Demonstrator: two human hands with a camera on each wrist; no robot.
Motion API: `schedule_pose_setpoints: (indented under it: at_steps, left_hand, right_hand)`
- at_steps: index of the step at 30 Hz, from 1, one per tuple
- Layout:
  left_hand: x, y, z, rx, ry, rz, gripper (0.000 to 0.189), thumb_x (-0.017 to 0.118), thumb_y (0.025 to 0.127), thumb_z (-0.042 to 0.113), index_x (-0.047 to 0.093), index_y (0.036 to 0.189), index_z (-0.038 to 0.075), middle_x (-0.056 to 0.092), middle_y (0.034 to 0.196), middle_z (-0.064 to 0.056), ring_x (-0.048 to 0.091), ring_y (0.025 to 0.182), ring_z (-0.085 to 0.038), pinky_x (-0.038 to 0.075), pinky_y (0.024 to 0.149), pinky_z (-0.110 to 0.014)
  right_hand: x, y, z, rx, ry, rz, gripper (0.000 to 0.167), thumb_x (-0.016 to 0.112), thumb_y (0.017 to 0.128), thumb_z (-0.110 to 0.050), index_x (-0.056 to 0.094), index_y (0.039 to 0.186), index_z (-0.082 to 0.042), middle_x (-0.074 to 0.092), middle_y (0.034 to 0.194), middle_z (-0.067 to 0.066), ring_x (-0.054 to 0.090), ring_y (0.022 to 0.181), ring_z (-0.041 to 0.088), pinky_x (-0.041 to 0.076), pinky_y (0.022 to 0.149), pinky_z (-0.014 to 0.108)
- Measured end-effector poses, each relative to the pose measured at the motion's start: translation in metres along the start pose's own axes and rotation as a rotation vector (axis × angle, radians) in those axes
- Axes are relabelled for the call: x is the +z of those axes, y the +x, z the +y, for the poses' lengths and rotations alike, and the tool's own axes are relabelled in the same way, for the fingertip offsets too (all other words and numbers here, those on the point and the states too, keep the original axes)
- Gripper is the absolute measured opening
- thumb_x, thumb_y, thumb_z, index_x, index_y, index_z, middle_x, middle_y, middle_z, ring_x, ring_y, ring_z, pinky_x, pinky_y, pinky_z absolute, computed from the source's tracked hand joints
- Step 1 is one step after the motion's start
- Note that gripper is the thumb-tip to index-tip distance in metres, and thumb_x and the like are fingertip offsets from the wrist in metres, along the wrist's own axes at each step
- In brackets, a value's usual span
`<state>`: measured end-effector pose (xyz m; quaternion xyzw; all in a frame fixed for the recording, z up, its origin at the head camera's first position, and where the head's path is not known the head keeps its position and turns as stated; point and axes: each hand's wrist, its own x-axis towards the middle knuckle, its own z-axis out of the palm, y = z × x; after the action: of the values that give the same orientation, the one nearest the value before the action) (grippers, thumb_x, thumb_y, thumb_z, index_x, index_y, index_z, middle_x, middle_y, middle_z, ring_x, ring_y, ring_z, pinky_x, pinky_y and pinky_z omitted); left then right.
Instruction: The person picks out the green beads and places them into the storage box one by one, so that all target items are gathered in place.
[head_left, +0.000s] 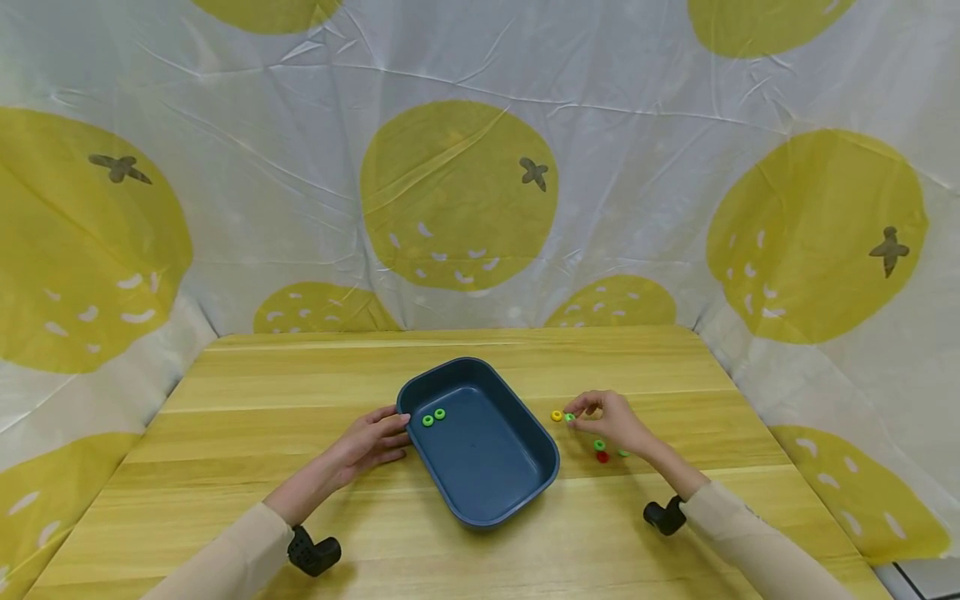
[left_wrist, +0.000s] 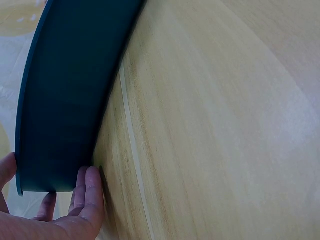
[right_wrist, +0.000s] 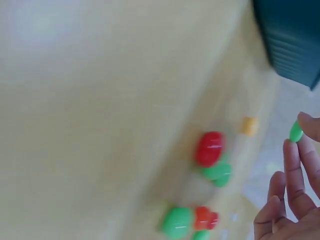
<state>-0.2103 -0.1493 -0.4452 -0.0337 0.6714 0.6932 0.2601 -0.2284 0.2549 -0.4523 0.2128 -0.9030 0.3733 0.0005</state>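
A dark blue rectangular plastic bin [head_left: 480, 467] sits at an angle on the table, with two green rings [head_left: 433, 417] inside near its far left corner. My left hand [head_left: 377, 438] holds the bin's left end, thumb at the rim and fingers against the outer wall. To the right of the bin, my right hand [head_left: 609, 419] pinches a small green ring [right_wrist: 296, 131] between thumb and fingertips, raised off the table in the right wrist view. Just left of those fingertips lies a yellow-orange ring [head_left: 557, 416].
Below the right hand lie a green ring [head_left: 599, 446] and a red ring [head_left: 602, 457], with another green piece [head_left: 623, 453] partly behind the wrist. More red and green pieces appear blurred in the right wrist view. A fruit-patterned cloth [head_left: 630, 200] borders the wooden table [head_left: 300, 375].
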Motion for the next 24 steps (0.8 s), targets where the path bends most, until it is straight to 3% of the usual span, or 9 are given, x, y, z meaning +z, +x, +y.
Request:
schedule_pose_setpoints:
  at_steps: [5, 14, 19, 24]
  left_hand:
    - [0.0, 0.0, 0.0, 0.0, -0.005, 0.001, 0.072, 0.052, 0.096, 0.031, 0.015, 0.148, -0.002, 0.051, 0.136, -0.022, 0.061, 0.107, -0.018, 0.042, 0.104, -0.048]
    - [-0.002, 0.001, -0.001, 0.003, -0.009, -0.003, 0.072, 0.052, 0.096, 0.031, 0.015, 0.148, -0.002, 0.053, 0.134, -0.021, 0.062, 0.106, -0.017, 0.043, 0.103, -0.046]
    - [-0.002, 0.0, 0.0, 0.003, -0.015, 0.004, 0.07, 0.053, 0.096, 0.031, 0.017, 0.148, -0.001, 0.052, 0.135, -0.022, 0.062, 0.106, -0.017, 0.044, 0.102, -0.045]
    - [-0.001, 0.0, 0.0, 0.004, -0.012, 0.006, 0.07, 0.052, 0.096, 0.031, 0.017, 0.147, -0.001, 0.048, 0.138, -0.024, 0.061, 0.108, -0.018, 0.042, 0.104, -0.047]
  right_hand:
    - [-0.008, 0.017, -0.019, 0.003, 0.036, 0.027, 0.016, 0.072, 0.082, -0.019, 0.072, 0.095, -0.01, 0.071, 0.091, 0.004, 0.059, 0.081, 0.013, 0.048, 0.071, 0.024]
    - [-0.005, 0.06, -0.069, 0.048, 0.138, -0.048, 0.025, 0.071, 0.083, -0.026, 0.071, 0.104, -0.012, 0.069, 0.1, 0.004, 0.058, 0.086, 0.016, 0.049, 0.065, 0.028]
    - [0.01, 0.082, -0.1, -0.024, 0.184, -0.091, 0.025, 0.07, 0.084, -0.022, 0.07, 0.105, -0.008, 0.069, 0.097, 0.008, 0.059, 0.085, 0.018, 0.049, 0.068, 0.028]
    - [0.034, 0.104, -0.11, -0.106, 0.177, -0.122, 0.023, 0.071, 0.083, -0.019, 0.071, 0.102, -0.007, 0.07, 0.092, 0.008, 0.06, 0.079, 0.013, 0.049, 0.065, 0.023]
